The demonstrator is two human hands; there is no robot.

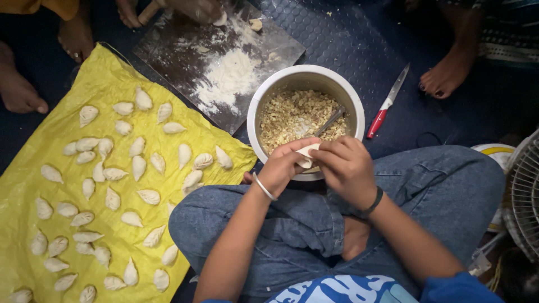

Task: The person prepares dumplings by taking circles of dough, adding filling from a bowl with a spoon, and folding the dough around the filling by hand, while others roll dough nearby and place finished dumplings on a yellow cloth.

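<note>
At the middle of the frame, over the near rim of the filling bowl (264,98), I am holding 1 dumpling (306,155) in both grips, left hand (282,166) cradling, right hand (343,166) pinching, and I judge small even pinches along the seam are sealing it best.

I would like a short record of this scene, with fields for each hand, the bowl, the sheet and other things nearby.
left hand: pinches a dumpling piece from the left
right hand: pinches the same piece from the right
bowl: white, holds crumbly filling and a spoon
yellow sheet: many folded dumplings lie on it
board: dark, floured
knife: red handle, on the floor
</note>
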